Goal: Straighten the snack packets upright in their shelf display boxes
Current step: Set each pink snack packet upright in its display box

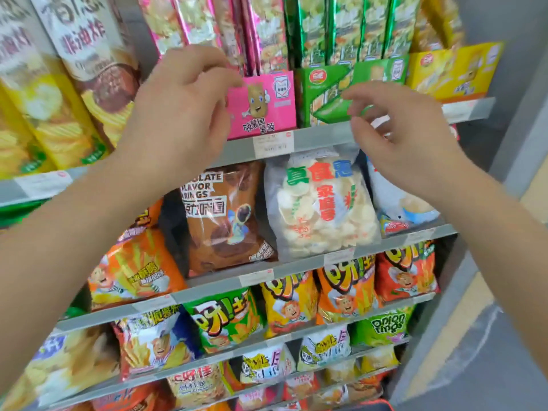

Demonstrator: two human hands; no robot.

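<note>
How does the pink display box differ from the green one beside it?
The pink display box shows a cartoon potato; the green display box shows a red oval logo. The pink one holds pink packets, the green one green packets. The left hand is at the pink box's top corner; the right hand hovers before the green box. Both stand on one shelf.

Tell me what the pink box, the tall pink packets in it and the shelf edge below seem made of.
Pink box: likely printed cardboard, matte, with flat faces and crisp folded edges. Pink packets: thin metallised plastic film, glossy, with bright streaky glints. Shelf edge: grey and smooth, probably painted metal, though plastic is possible.
</note>
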